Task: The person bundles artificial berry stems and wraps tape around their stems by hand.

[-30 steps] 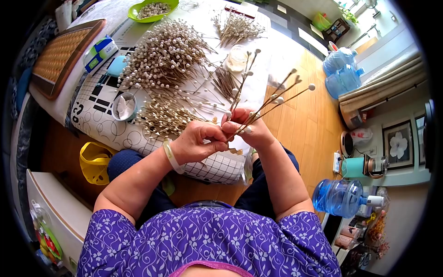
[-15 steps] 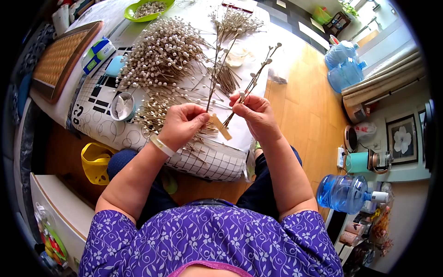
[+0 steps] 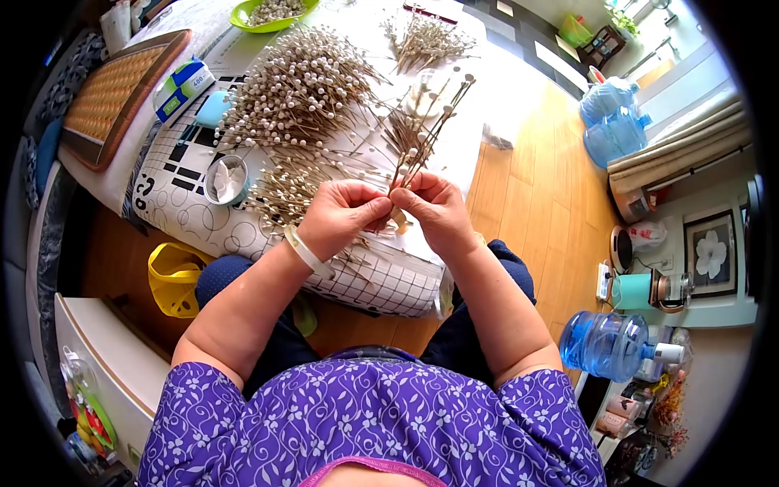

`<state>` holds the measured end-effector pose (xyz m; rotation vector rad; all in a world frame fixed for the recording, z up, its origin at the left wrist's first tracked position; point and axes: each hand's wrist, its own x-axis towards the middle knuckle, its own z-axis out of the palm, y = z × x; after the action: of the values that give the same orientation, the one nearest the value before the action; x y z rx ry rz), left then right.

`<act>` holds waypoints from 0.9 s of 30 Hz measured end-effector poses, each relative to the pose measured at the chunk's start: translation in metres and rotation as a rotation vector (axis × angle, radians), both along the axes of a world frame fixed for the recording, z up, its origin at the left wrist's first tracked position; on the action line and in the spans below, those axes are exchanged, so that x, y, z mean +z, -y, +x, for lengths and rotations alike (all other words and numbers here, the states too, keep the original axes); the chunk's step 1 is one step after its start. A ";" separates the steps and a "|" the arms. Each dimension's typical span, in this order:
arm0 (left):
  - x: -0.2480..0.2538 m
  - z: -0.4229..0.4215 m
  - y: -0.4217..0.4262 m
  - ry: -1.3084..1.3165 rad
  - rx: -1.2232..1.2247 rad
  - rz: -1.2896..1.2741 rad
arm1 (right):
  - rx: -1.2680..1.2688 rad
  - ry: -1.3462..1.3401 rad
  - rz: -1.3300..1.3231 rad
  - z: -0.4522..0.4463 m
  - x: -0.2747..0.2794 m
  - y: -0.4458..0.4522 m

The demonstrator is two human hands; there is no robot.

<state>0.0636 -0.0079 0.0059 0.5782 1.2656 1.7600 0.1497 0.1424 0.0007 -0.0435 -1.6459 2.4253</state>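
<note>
My left hand point(image 3: 342, 217) and my right hand point(image 3: 434, 211) meet above the table's near edge, both pinching one bundle of brown stems point(image 3: 418, 154) that points up and away. A strip of tan tape point(image 3: 400, 219) hangs between my fingers at the base of the stems. Beyond my hands, a large pile of stems with white round heads point(image 3: 304, 89) lies on the table. Closer to my left hand is a smaller pile with pale buds point(image 3: 288, 188). Bare-looking stems point(image 3: 403, 131) lie behind the held bundle, partly hidden by it.
On the table point(image 3: 235, 243) stand a tin with white contents point(image 3: 226, 180), a green bowl point(image 3: 274, 15), a blue-green packet point(image 3: 184, 89) and another stem bunch point(image 3: 428, 39). A yellow bag point(image 3: 174, 280) is at lower left. Blue water bottles point(image 3: 604, 345) stand right.
Half a second ago my hands were apart with stems in each. They have come together, and the two groups of stems now form one bundle.
</note>
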 end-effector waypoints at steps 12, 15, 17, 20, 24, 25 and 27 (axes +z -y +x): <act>0.007 0.000 0.001 -0.069 -0.004 -0.065 | -0.129 0.010 -0.051 -0.003 -0.005 0.010; 0.006 0.001 0.000 -0.078 0.001 -0.034 | -0.154 -0.010 -0.050 -0.005 -0.004 0.013; 0.006 0.000 0.000 -0.084 0.027 0.006 | -0.140 0.007 -0.056 -0.007 -0.007 0.010; 0.005 0.001 -0.001 -0.089 0.058 0.006 | -0.117 0.039 -0.086 -0.008 -0.008 0.010; 0.007 -0.002 0.001 -0.102 0.055 -0.003 | -0.117 0.064 -0.142 -0.010 -0.009 0.010; 0.006 -0.003 0.001 -0.099 0.062 0.001 | -0.114 0.053 -0.140 -0.011 -0.010 0.010; 0.007 -0.005 0.001 -0.097 0.063 0.003 | -0.116 0.047 -0.144 -0.011 -0.008 0.012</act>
<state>0.0590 -0.0090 0.0133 0.6383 1.3617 1.8048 0.1384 0.1304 -0.0074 -0.2144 -1.4412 2.4666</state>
